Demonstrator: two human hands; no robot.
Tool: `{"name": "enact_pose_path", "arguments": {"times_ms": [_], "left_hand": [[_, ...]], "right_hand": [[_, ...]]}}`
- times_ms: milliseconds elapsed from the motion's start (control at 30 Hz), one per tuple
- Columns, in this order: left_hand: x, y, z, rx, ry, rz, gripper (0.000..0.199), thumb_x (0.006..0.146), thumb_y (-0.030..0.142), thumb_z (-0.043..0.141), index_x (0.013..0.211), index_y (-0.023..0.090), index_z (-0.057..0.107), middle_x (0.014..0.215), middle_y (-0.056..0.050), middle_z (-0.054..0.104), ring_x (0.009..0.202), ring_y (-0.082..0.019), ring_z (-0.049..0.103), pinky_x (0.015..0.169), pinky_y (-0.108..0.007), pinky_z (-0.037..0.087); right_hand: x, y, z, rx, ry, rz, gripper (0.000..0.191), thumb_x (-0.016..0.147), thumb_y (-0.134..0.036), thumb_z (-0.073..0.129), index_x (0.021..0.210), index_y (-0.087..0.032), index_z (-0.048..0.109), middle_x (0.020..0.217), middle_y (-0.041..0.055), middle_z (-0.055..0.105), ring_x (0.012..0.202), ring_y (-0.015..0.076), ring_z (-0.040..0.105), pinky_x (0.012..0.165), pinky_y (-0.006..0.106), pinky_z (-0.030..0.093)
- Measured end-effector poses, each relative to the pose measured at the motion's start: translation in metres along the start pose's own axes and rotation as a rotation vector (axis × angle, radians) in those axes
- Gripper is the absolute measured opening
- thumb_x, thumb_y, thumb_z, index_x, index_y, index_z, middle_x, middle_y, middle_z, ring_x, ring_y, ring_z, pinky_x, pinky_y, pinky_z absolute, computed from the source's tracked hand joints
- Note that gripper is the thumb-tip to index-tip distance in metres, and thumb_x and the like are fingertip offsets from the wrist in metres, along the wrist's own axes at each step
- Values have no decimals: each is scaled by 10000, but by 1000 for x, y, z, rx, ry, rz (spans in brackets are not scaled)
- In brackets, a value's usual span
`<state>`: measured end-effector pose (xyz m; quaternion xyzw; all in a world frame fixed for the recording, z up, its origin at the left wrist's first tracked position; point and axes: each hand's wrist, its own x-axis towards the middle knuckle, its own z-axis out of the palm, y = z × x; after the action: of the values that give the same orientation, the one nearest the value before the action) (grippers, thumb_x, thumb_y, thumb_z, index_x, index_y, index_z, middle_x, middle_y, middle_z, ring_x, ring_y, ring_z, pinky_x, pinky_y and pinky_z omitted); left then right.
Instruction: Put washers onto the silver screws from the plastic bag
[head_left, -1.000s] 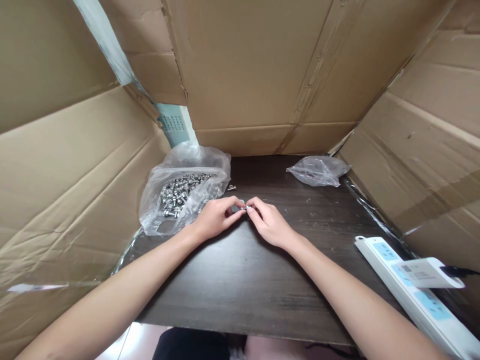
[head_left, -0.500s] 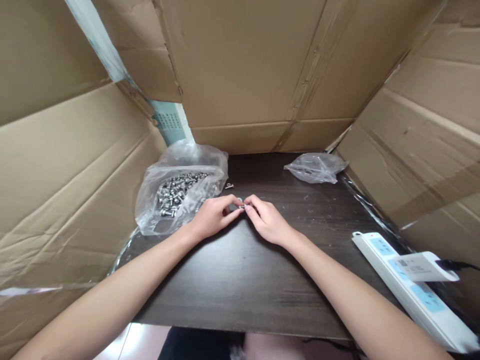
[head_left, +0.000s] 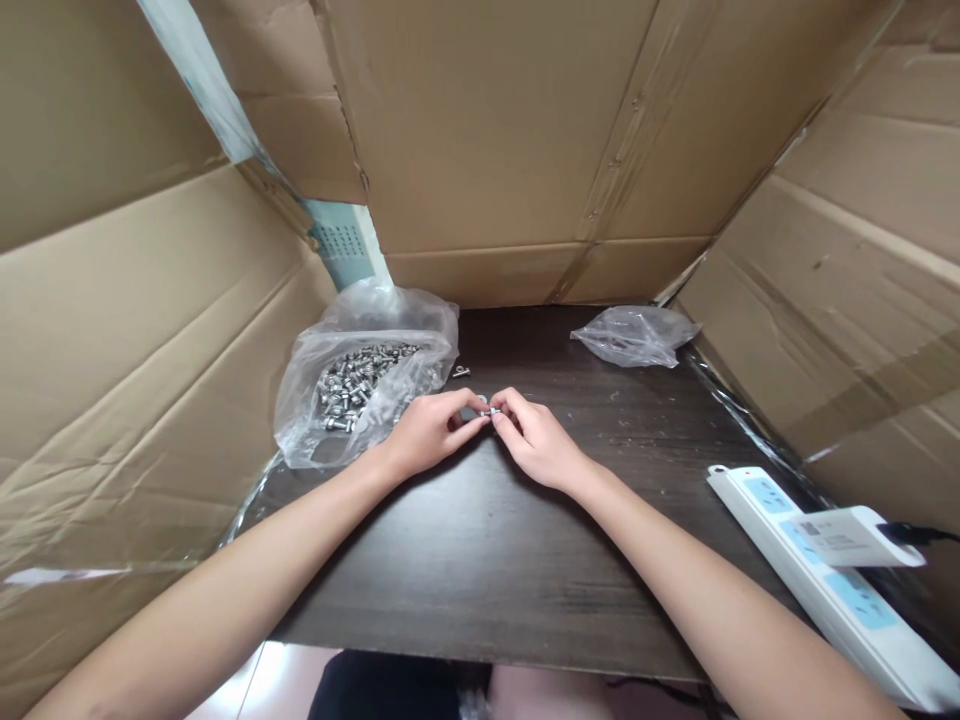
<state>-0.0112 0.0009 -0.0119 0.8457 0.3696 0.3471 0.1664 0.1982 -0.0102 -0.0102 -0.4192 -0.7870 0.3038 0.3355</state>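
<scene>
My left hand (head_left: 431, 428) and my right hand (head_left: 536, 437) meet fingertip to fingertip over the dark table (head_left: 480, 560). Pinched between them is a small metal bolt (head_left: 489, 412), mostly covered by the fingers. The left thumb and forefinger close on one end, the right ones on the other. Whether a nut or washer sits on it is too small to tell. Left of my left hand, an open clear plastic bag (head_left: 296, 400) holds many metal bolts (head_left: 356, 380). A few loose metal pieces (head_left: 461, 371) lie on the table just beyond my fingers.
A crumpled clear plastic bag (head_left: 637, 335) lies at the back right. Along the right edge runs a white power strip (head_left: 795, 570) with a white plug-in adapter (head_left: 847, 537) and a black cable. Cardboard walls (head_left: 510, 130) enclose the table at the back and both sides.
Both hands stay in nearly the same place, fingertips still together. A little more of the bolt shows between them. The whole view has shifted very slightly.
</scene>
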Motion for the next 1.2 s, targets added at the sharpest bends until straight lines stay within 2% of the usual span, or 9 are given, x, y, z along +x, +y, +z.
{"name": "enact_pose_path", "arguments": {"times_ms": [533, 800, 1000, 1200], "left_hand": [[0, 0, 0, -7, -6, -7, 92, 969, 257, 656, 1003, 185, 700, 743, 26, 698, 556, -94, 606, 614, -205, 475], [0, 1, -1, -12, -5, -7, 97, 971, 264, 651, 1008, 186, 695, 747, 24, 698, 562, -95, 612, 620, -206, 486], [0, 0, -1, -4, -4, -13, 111, 974, 282, 643, 1000, 189, 697, 732, 24, 694, 559, -99, 611, 614, -209, 486], [-1, 1, -1, 9, -15, -10, 110, 965, 285, 650, 995, 192, 700, 709, 32, 690, 546, -95, 609, 595, -205, 462]], "right_hand": [[0, -1, -1, 5, -2, -6, 110, 1010, -274, 445, 968, -220, 531, 832, 24, 673, 726, 175, 610, 712, 285, 435], [0, 0, 0, -13, 4, -4, 177, 1033, -302, 426, 933, -219, 546, 893, 46, 694, 804, 189, 638, 749, 294, 440], [0, 0, -1, 5, -1, -4, 105, 1014, -275, 448, 1004, -225, 540, 849, 21, 679, 757, 182, 626, 724, 291, 435], [0, 1, 1, -2, 0, -2, 107, 1009, -278, 443, 960, -226, 522, 832, 19, 666, 747, 182, 614, 717, 292, 426]]}}
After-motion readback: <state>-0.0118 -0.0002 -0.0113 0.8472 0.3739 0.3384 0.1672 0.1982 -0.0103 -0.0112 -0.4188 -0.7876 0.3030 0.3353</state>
